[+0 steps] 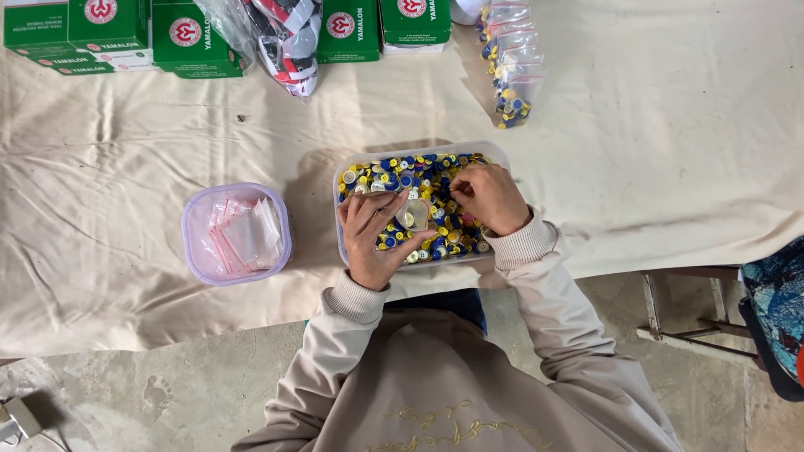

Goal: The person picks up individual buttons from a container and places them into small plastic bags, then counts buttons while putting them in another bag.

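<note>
The person sits by a cream cloth (653,167) spread on the floor, with both hands over a clear plastic tub (499,152) full of little round caps (423,172) in blue, yellow and white. There are far too many caps to count.

The left hand (368,238) is closed on a small clear bag (414,214), pinching it at the top edge so its mouth stays open over the tub. The bag looks thin, soft and very light, so I think it would flop shut if held anywhere but the rim. A few caps seem to be inside it.

The right hand (490,197) is curled with its fingertips pinched together right above the caps. It may be gripping one cap, but I cannot tell for sure. The caps look hard, smooth and tiny, so they could slip away easily. Picking them one by one between thumb and finger seems best.

To the left, well apart from the tub, stands one square container with a purple rim (191,251), holding a loose pile of empty clear bags. At the top of the cloth lies a row of filled bags (512,67), about six, though they overlap. Several green boxes (188,38) sit along the top edge, at least five.
</note>
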